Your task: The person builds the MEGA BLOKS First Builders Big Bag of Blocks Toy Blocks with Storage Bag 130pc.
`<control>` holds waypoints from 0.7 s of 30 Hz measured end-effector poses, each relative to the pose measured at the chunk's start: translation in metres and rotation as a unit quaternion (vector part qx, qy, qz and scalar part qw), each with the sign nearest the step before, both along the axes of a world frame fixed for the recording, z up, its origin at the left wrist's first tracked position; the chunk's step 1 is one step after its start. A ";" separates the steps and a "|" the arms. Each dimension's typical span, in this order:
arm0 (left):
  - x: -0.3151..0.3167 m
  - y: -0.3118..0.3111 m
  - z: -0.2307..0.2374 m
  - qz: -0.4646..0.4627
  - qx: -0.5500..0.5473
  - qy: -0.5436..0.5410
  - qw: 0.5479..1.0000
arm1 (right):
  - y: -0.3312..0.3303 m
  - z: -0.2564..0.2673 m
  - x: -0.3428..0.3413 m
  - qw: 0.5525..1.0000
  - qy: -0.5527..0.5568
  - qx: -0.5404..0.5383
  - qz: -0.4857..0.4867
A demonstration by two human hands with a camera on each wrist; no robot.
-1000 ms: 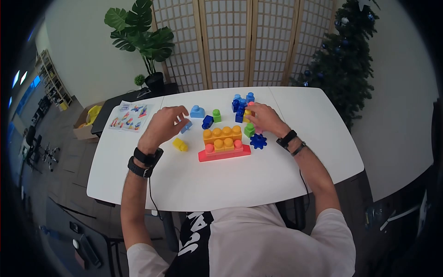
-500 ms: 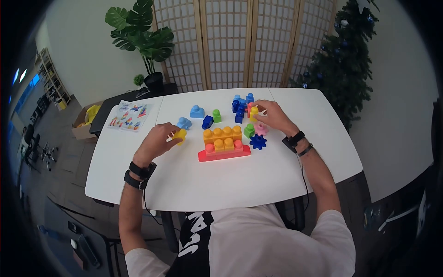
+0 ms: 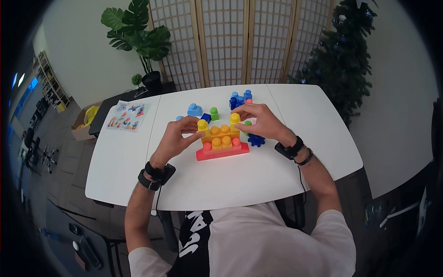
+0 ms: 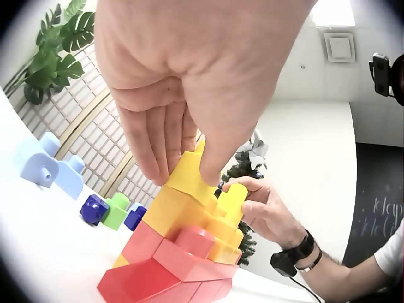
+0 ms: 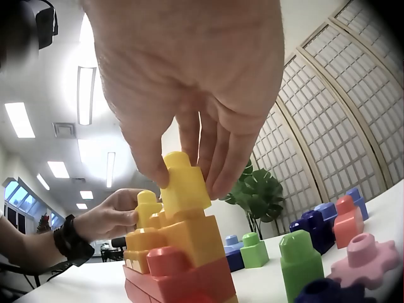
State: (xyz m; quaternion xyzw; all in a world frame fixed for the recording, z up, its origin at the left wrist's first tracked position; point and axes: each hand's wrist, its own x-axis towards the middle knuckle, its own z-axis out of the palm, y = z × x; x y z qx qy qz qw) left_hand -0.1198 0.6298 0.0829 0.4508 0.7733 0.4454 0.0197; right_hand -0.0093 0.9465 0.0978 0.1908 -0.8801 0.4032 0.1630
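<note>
- White table in front of a folding screen, loose blocks scattered toward the back.
- Big change: a yellow block and another yellow block were off to the sides half a second ago, now they're atop opposite ends of the orange-and-red stack.
- Left hand pinches the first, right hand pinches the second.
- Can't tell if either's pressed fully down.
- Looks like the build's gaining matching towers, imo.

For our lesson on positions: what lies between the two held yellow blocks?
In the head view, two orange studs atop the stack lie between the yellow block in the left hand and the yellow block in the right hand.
</note>
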 end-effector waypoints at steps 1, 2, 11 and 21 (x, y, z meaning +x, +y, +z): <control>0.001 0.001 0.000 0.001 0.001 0.001 1.000 | -0.001 -0.003 -0.001 1.000 -0.008 0.005 0.001; 0.002 0.001 0.000 0.002 0.000 -0.001 1.000 | -0.001 -0.006 -0.001 1.000 -0.016 0.011 0.001; 0.002 0.004 0.005 -0.010 -0.040 0.057 0.998 | -0.002 -0.010 -0.004 0.997 -0.058 0.055 0.005; -0.005 0.009 -0.005 -0.037 -0.056 0.028 0.997 | -0.007 -0.011 -0.009 0.995 -0.056 0.087 0.014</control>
